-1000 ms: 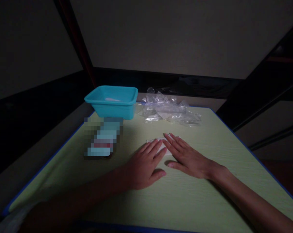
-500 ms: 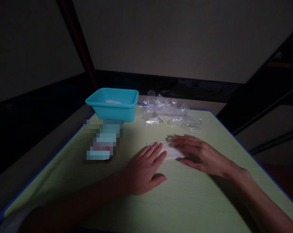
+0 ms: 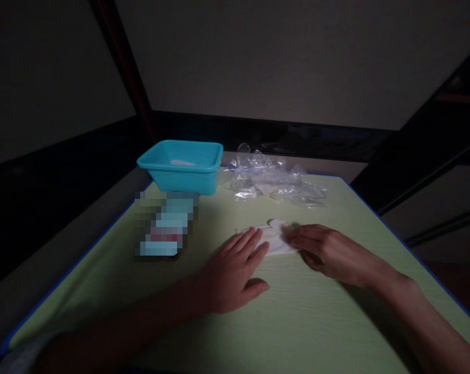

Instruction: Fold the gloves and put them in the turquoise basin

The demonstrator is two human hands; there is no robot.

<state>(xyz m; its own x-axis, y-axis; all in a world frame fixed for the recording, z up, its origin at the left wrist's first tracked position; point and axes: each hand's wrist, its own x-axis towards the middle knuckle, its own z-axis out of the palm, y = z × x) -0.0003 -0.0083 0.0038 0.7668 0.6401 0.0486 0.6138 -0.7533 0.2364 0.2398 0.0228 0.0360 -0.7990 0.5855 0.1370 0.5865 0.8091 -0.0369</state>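
A thin, white, cloth-like piece (image 3: 276, 243) lies flat on the table, a small rounded tab standing out along its far edge. Pressing on its left end, my left hand (image 3: 235, 272) is flat with the fingers stretched and the thumb apart. My right hand (image 3: 322, 252) is at the right end, its fingers together and bent down on the white piece, the thumb tucked beneath. Both ends of the piece are partly hidden under my fingers.
Beyond the hands is a heap of crumpled clear plastic (image 3: 273, 182). A turquoise basin (image 3: 184, 179) with something pale inside stands at the far left. Nearer is a blurred-out phone-like slab (image 3: 166, 226). The pale green table (image 3: 297, 327) has a blue edge.
My right hand has slid slightly right along the white piece, and its fingers have drawn together, uncovering the rounded tab. My left hand stays in place.
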